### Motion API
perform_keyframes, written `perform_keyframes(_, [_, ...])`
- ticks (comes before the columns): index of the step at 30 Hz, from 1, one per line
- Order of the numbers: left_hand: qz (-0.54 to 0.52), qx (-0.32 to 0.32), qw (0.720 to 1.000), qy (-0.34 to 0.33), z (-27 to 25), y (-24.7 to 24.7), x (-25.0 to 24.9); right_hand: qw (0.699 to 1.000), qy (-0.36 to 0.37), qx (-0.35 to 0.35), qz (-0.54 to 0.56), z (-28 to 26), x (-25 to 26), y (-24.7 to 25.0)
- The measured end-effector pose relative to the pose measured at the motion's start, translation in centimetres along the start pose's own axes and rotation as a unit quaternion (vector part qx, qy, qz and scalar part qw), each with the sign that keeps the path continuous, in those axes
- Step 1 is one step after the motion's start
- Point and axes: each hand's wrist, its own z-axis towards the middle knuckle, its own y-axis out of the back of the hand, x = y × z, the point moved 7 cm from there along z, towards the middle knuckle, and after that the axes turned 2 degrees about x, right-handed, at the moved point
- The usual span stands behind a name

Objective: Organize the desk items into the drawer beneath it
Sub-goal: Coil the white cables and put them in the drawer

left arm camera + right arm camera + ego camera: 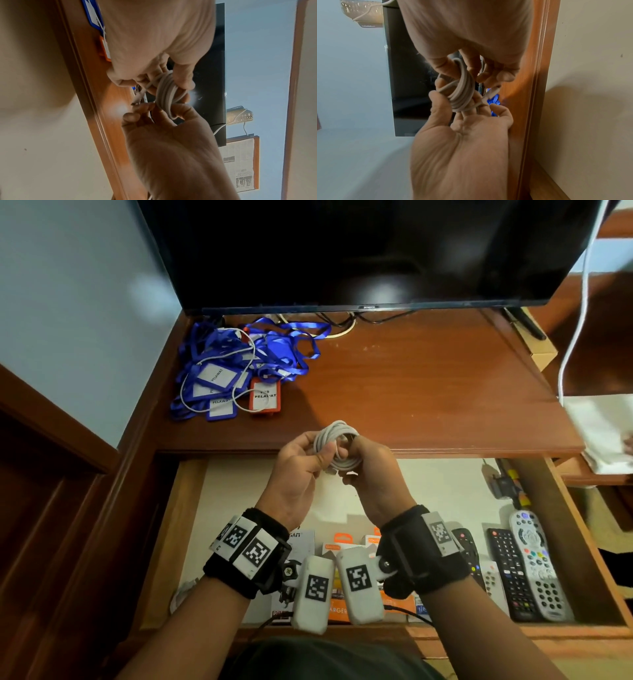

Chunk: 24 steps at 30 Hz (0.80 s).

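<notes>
A coiled white cable [337, 446] hangs above the desk's front edge, over the open drawer [579, 542]. My left hand [317, 455] grips the coil's left side. The right hand [352, 462] pinches its right side, fingers curled through the loops. In the left wrist view the coil [165, 93] sits between both hands, its plug end [139, 97] sticking out toward the desk. The right wrist view shows the cable [462, 92] wound round my right fingers [436, 97]. A pile of blue lanyards with badge holders [239, 368] lies on the desk [428, 392] at the far left.
A dark TV [359, 251] stands at the back of the desk. The drawer holds several remotes [534, 566] at the right and small boxes [339, 546] near its front. A white cord [579, 313] hangs at the right above a white sheet [603, 433].
</notes>
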Motion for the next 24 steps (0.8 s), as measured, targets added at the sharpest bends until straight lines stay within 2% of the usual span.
perform_keyframes(7, [0.085,0.115,0.989,0.039,0.1,-0.5,-0.1,0.999,0.001,0.012,-0.041,-0.2,0.0,-0.8])
perform_keyframes(11, [0.124,0.141,0.981,0.041,0.1,-0.5,-0.7,0.994,0.025,0.025,-0.107,0.1,0.3,-1.1])
perform_keyframes(16, [0.130,0.156,0.978,0.039,-0.1,-0.3,-0.6,0.993,0.037,0.042,-0.103,0.7,-0.4,-1.3])
perform_keyframes(19, [0.115,0.132,0.983,0.046,-0.2,-0.2,-0.5,0.992,0.034,0.034,-0.117,1.1,-0.9,-1.3])
perform_keyframes(24, [0.179,0.014,0.980,0.083,0.5,0.5,0.0,0.996,0.031,0.006,-0.086,0.0,-0.4,-0.6])
